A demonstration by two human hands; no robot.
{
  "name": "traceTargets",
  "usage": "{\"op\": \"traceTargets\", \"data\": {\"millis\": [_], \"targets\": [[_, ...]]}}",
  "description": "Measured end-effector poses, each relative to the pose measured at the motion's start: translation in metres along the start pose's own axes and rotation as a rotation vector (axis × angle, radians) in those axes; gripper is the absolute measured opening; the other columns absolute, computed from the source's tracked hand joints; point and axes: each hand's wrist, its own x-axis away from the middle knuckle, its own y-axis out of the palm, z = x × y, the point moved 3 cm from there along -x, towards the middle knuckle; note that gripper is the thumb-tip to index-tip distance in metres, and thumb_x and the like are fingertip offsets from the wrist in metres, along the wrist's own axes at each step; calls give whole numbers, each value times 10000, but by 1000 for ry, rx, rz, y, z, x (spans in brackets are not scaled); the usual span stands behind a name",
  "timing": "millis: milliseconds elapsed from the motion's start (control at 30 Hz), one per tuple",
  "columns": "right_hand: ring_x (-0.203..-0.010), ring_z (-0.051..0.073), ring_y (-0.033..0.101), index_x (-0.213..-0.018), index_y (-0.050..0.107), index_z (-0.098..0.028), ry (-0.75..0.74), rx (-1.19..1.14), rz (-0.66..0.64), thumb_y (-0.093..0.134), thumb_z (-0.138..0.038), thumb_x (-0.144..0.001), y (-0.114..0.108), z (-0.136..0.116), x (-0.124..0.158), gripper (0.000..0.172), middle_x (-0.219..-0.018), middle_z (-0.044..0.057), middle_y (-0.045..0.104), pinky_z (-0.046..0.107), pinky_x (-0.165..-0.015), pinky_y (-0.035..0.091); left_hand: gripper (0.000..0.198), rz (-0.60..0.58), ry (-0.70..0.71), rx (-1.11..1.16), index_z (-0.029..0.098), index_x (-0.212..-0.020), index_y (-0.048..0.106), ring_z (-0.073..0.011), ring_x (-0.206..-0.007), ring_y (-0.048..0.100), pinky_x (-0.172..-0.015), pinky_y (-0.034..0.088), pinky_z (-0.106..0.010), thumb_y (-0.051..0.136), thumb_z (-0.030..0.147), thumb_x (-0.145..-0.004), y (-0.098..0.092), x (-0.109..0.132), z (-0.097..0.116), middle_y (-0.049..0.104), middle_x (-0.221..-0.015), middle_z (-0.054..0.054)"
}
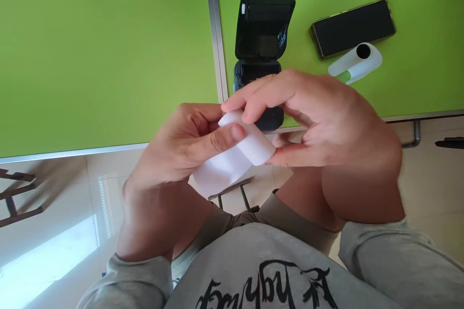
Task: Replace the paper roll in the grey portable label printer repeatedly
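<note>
Between my hands is a small white paper roll [255, 144], with a loose strip of paper hanging down from it to the lower left. My left hand [190, 142] grips the roll from the left, its thumb pressed on the paper. From the right, my right hand [308, 116] closes around the roll, fingers over the top and thumb at the lower end. Just beyond the hands, a black device with its lid raised [264, 29] stands on the green table; its lower part is partly hidden behind my right fingers.
A phone [353, 29] lies at the right on the green table [108, 48]. Touching or close to it is a second white paper roll [371, 60] with a dark core. A metal seam [214, 24] divides the tabletop. Below the table's front edge are my legs and a tiled floor.
</note>
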Motion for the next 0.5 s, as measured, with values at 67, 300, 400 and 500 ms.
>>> {"op": "traceTargets", "data": {"millis": [67, 300, 400, 500], "targets": [[-1307, 206, 662, -1173, 606, -332, 28, -40, -20, 719, -140, -815, -2, 9, 1, 422, -1278, -16, 721, 371, -1078, 606, 401, 44, 7, 2, 238, -784, 757, -76, -424, 481, -327, 365, -217, 828, 629, -841, 1, -4, -2, 625, -617, 15], [-906, 179, 678, -1058, 614, -265, 265, -37, 221, 721, -452, -891, -4, 43, 1, 272, -1059, 12, 677, 366, -872, 629, 306, 306, 254, 182, 380, -1044, 812, -148, -866, 765, -733, 679, -284, 951, 328, -777, -5, -13, -24, 790, -1029, 48], [-808, 167, 650, -1031, 626, -265, 308, 28, 242, 755, -460, -873, -2, 44, 0, 282, -930, -6, 673, 332, -781, 616, 364, 341, 233, 155, 386, -1064, 811, -185, -936, 783, -805, 700, -335, 973, 396, -739, -6, -14, -29, 794, -1072, 37], [-819, 177, 637, -1009, 644, -277, 310, 107, 313, 794, -432, -835, -3, 42, 1, 277, -972, 6, 677, 336, -769, 613, 396, 347, 151, 139, 328, -1094, 791, -193, -882, 782, -785, 694, -345, 911, 548, -788, -6, -15, -31, 788, -982, 4]]}}
